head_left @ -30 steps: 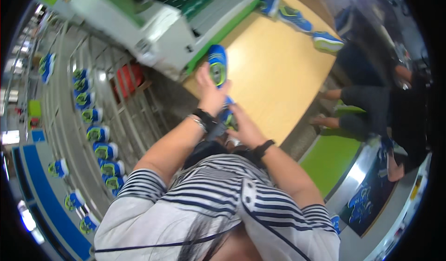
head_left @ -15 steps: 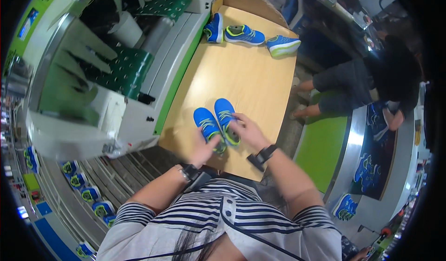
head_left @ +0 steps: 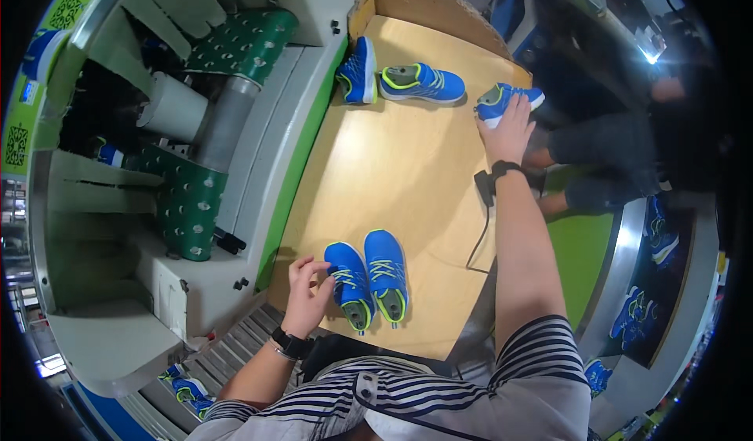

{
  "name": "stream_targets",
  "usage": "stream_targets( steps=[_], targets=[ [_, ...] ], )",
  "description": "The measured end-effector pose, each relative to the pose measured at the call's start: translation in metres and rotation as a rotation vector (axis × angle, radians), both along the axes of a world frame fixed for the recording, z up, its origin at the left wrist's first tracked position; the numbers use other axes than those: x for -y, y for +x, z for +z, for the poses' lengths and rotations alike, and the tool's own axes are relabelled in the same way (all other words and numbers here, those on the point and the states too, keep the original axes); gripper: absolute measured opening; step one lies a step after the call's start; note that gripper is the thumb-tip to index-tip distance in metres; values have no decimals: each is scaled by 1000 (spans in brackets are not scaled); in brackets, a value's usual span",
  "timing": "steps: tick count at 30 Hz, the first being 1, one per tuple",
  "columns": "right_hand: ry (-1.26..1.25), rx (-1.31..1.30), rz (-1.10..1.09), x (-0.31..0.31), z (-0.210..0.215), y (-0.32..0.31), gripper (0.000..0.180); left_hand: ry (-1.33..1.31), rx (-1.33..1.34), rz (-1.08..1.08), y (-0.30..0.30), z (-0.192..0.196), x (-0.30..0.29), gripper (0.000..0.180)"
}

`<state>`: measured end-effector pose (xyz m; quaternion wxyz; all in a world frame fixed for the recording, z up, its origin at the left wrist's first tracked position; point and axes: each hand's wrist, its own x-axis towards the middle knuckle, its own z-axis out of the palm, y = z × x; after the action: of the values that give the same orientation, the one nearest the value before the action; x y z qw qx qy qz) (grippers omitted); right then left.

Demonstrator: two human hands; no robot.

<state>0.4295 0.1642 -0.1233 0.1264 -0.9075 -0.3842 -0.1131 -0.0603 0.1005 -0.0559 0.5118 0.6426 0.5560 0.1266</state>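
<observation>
Two blue sneakers with yellow-green laces stand side by side on the wooden tabletop [head_left: 392, 174] close to me, toes pointing away: a left one [head_left: 347, 276] and a right one [head_left: 382, 256]. My left hand [head_left: 307, 290], fingers loosely bent and apart, is beside the left sneaker; it holds nothing, and its fingertips are very near the upper. With my arm stretched to the far right edge, my right hand [head_left: 510, 131] grips another blue sneaker [head_left: 496, 110], fingers over its side. That shoe is partly hidden by the hand.
At the far end lie a sneaker on its side [head_left: 361, 72] and an upright one [head_left: 423, 84], before a cardboard barrier [head_left: 431, 13]. A machine with a green perforated belt [head_left: 192, 205] stands left. A person in dark shorts [head_left: 604, 154] is at the right. A cable [head_left: 482, 241] hangs from my right wrist.
My right hand has left the near pair and reached out to the far right sneaker, which now sits turned. My left hand has let go of the left near shoe and moved leftward.
</observation>
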Motion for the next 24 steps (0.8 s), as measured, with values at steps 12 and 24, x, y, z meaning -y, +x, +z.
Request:
stream_targets(
  steps=[12,24],
  targets=[
    [716,-1209,369,107,79,-134,97,55,531,-209,139,30,-53,110],
    [-1,-1043,602,207,44,-294,94,664,649,679,38,156,-111,94]
  ],
)
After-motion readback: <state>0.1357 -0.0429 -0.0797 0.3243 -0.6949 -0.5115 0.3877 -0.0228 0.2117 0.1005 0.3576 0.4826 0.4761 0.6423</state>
